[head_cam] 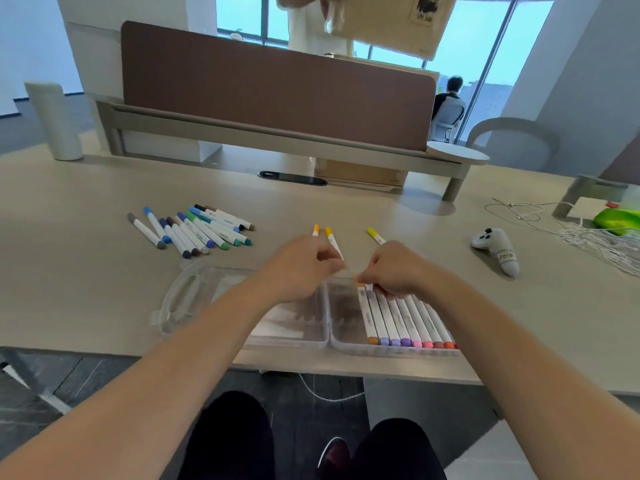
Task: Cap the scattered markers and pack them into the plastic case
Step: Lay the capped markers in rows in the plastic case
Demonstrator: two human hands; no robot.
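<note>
We see both forearms bare to the frame's edge: no sleeves, watch, bracelet or rings. The left hand (298, 263) and right hand (394, 268) are bare too, without gloves. Lower down we see black trousers (228, 441) over both legs, and between them one dark shoe (334, 452) with a white-edged sole.

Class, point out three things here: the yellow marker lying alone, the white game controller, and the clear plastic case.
yellow marker (373, 233), head view, on its yellow cap.
game controller (496, 245), head view, middle of its white body.
plastic case (341, 315), head view, bare floor of the right compartment.
</note>
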